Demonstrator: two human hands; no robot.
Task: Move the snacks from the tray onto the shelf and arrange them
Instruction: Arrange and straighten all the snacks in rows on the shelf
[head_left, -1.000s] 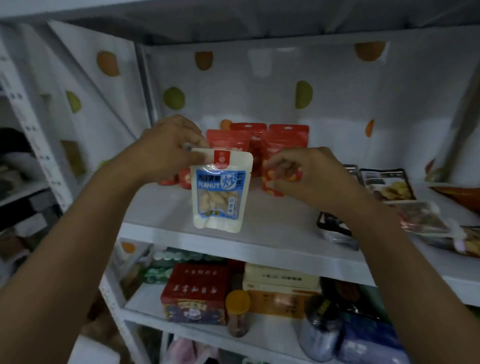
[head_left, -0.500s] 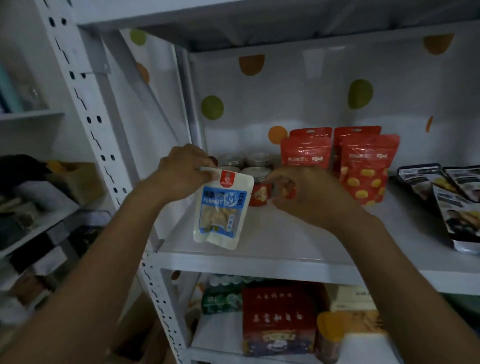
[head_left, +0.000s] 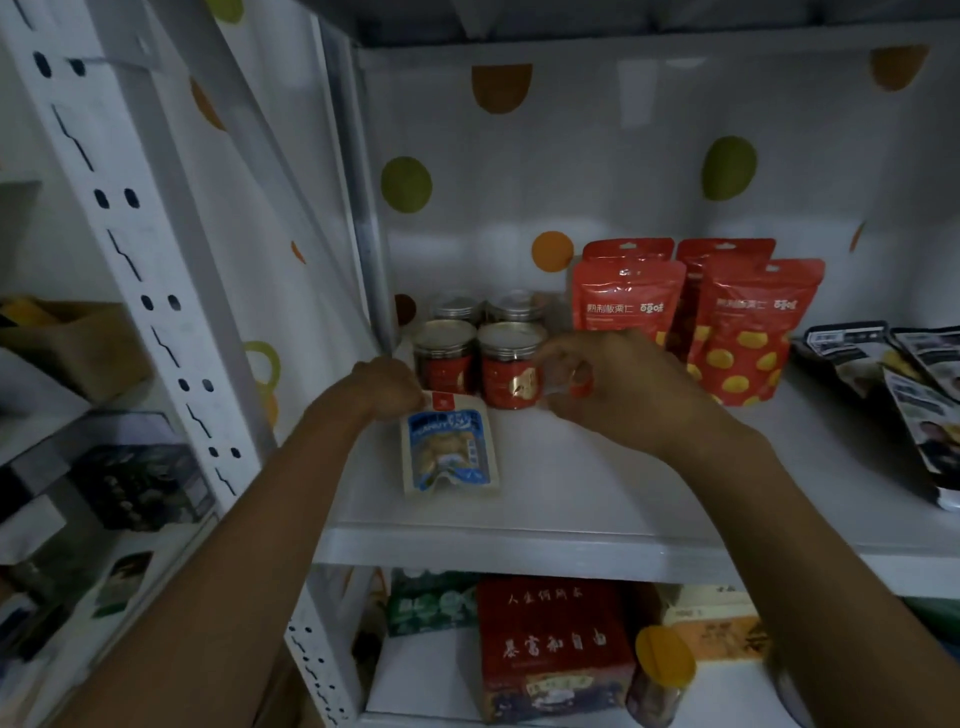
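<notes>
We see a dim, underlit scene with a cool grey cast. The brightest area is the white shelf board (head_left: 597, 483), lit softly from the front; the ceiling of the bay above sits in deep shadow. A faint glare marks the back wall (head_left: 519, 234). The wide lens bends the perforated upright (head_left: 150, 291) at the left edge. Fine print on the red pouches (head_left: 628, 301) is soft, the right hand (head_left: 613, 384) slightly smeared, and the lower shelf murky.
</notes>
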